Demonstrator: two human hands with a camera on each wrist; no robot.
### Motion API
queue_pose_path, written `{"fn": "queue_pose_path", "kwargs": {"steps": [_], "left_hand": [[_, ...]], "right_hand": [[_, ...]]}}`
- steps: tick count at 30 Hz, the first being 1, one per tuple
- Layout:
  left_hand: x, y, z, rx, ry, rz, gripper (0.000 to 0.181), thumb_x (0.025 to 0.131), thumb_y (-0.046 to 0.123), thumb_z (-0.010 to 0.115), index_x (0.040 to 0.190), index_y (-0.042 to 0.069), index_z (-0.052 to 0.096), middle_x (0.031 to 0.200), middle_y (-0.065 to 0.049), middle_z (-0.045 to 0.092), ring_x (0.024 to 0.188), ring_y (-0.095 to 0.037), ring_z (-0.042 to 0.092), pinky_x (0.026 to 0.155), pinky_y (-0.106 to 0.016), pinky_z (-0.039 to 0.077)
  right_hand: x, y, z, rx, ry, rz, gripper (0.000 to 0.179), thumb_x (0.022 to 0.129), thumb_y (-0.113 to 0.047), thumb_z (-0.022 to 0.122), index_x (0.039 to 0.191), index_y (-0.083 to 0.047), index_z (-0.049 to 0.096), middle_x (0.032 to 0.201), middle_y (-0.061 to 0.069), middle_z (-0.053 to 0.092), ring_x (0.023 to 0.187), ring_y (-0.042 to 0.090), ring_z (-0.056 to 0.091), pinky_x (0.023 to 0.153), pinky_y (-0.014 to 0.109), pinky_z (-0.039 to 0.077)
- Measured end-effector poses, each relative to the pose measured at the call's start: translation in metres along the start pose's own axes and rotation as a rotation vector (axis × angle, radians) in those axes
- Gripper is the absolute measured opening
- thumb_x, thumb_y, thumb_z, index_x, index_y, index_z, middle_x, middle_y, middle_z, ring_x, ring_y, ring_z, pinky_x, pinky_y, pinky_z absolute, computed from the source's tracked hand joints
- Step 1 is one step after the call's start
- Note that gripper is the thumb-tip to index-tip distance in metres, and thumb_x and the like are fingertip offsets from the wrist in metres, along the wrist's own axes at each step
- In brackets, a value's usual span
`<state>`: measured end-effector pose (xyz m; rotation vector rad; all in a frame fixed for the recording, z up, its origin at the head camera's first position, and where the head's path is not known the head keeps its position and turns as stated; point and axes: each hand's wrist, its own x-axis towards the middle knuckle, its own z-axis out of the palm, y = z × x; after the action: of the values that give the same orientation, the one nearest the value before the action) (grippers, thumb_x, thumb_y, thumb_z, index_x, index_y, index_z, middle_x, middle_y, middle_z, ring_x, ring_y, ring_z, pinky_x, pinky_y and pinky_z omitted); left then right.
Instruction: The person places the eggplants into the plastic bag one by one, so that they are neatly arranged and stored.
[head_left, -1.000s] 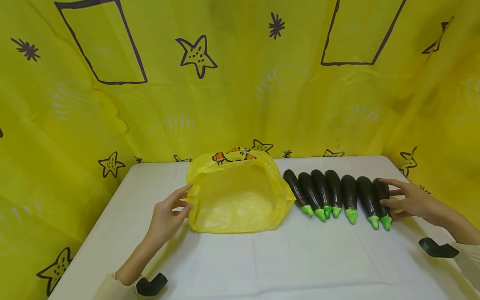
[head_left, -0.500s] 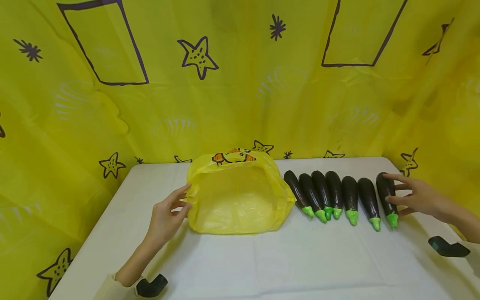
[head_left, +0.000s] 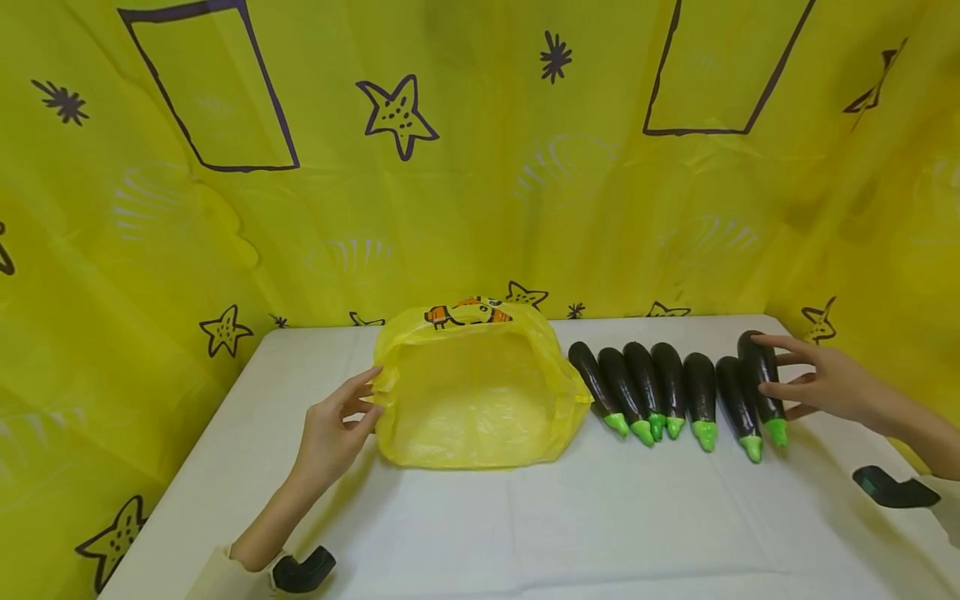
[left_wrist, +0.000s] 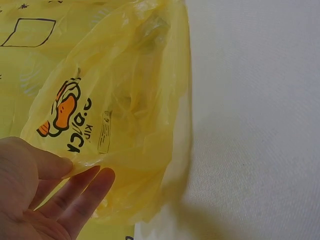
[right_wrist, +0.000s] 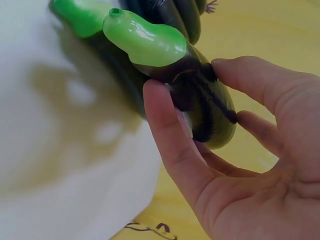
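A yellow plastic bag (head_left: 472,417) lies on the white table with its wide mouth facing me. My left hand (head_left: 330,433) pinches the left edge of that mouth; the left wrist view shows the thin film of the bag (left_wrist: 135,145) between thumb and fingers. At the far right, my right hand (head_left: 836,387) grips a dark eggplant (head_left: 761,379) with a green cap. In the right wrist view the thumb and fingers are spread around this eggplant (right_wrist: 150,42), which appears raised slightly off the table. Its green end points toward me.
Several more eggplants (head_left: 700,387) lie side by side between the bag and my right hand, green ends toward me. A yellow patterned sheet (head_left: 480,217) hangs behind the white table (head_left: 600,525) and along its sides.
My right hand has drawn the end eggplant away to the right, then brought it back left and up, close against its neighbour. My left hand and the bag have hardly moved.
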<state>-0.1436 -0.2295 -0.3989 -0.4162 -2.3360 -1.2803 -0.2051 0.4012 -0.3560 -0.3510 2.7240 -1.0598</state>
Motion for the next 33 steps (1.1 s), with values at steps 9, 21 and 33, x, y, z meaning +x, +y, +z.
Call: {"fn": "queue_pose_path", "kwargs": {"steps": [9, 21, 33], "left_hand": [[0.001, 0.000, 0.000, 0.005, 0.004, -0.007, 0.057, 0.085, -0.017, 0.074, 0.137, 0.005, 0.065, 0.111, -0.018, 0.072, 0.086, -0.030, 0.075, 0.067, -0.019, 0.061], [0.000, 0.001, 0.000, -0.017, 0.010, -0.014, 0.056, 0.085, -0.017, 0.073, 0.137, 0.005, 0.065, 0.108, -0.018, 0.072, 0.085, -0.030, 0.075, 0.066, -0.019, 0.061], [0.000, -0.001, 0.001, -0.023, 0.013, 0.014, 0.056, 0.085, -0.018, 0.073, 0.136, 0.004, 0.065, 0.107, -0.019, 0.073, 0.084, -0.032, 0.075, 0.064, -0.019, 0.061]], "right_hand": [[0.001, -0.019, 0.004, 0.010, -0.006, -0.032, 0.081, 0.097, -0.012, 0.073, 0.161, -0.006, 0.024, 0.144, 0.050, 0.032, 0.093, 0.022, 0.074, 0.069, 0.038, 0.065], [0.004, -0.039, 0.014, 0.056, -0.023, -0.080, 0.079, 0.095, -0.010, 0.075, 0.159, -0.008, 0.028, 0.145, 0.047, 0.032, 0.088, 0.014, 0.073, 0.067, 0.040, 0.065], [0.010, -0.060, 0.022, 0.045, -0.019, -0.196, 0.078, 0.091, -0.004, 0.077, 0.156, -0.002, 0.033, 0.144, 0.046, 0.036, 0.083, 0.012, 0.072, 0.061, 0.037, 0.064]]}}
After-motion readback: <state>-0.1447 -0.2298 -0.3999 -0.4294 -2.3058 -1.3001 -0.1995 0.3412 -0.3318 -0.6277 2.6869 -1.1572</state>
